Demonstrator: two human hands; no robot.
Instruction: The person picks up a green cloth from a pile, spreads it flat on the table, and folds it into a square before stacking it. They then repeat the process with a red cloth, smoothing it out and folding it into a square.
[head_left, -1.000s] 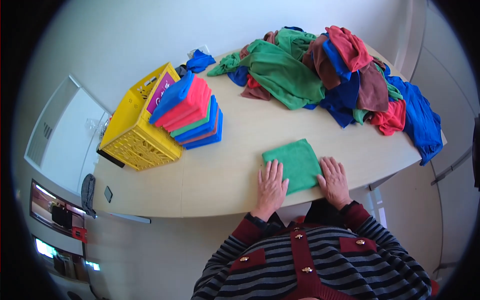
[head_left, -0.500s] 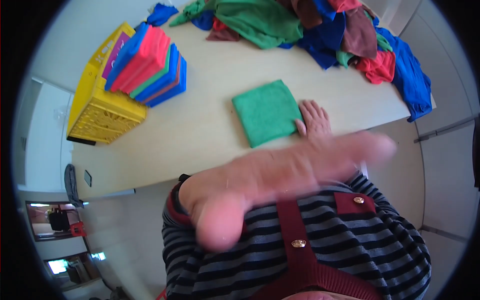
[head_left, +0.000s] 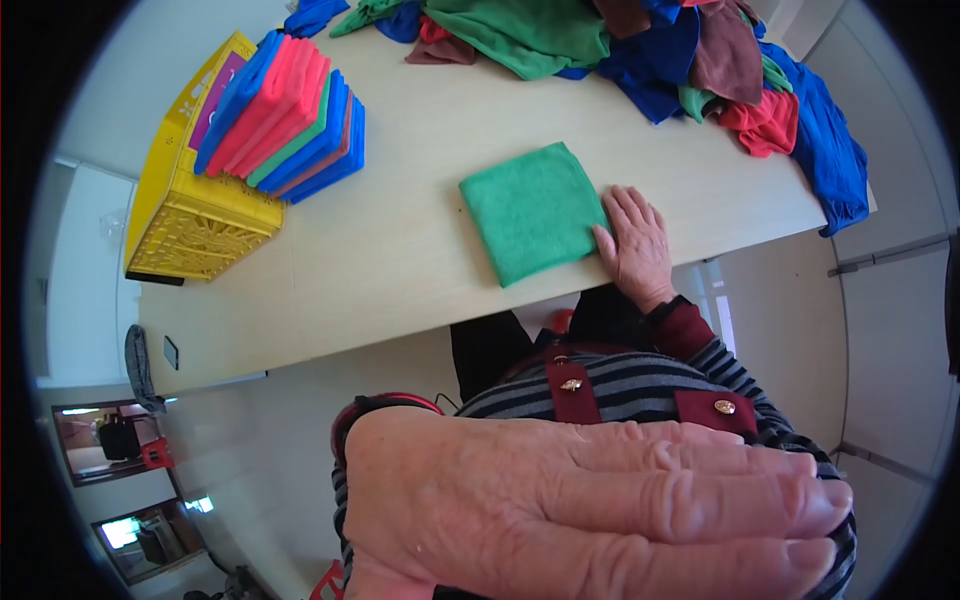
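Note:
A folded green cloth (head_left: 535, 212) lies flat in a square near the table's front edge. Beside its right edge, my right hand (head_left: 638, 245) rests palm down on the tabletop, open, the thumb at the cloth's rim. My left hand (head_left: 560, 500) is raised close in front of my chest and fills the lower part of the view. Its back shows and its fingers stretch out to the right; nothing is seen in it.
At left, a stack of folded blue, red, green and brown cloths (head_left: 290, 125) leans by a yellow openwork basket (head_left: 205, 225). Loose cloths (head_left: 520, 35) are heaped along the far and right side. A phone-like object (head_left: 171, 352) lies at the table's left corner (head_left: 215, 345).
My left hand has come down and nearer my body, with its back and straight fingers showing clearly. My right hand stays on the table by the green cloth. The view has shifted slightly.

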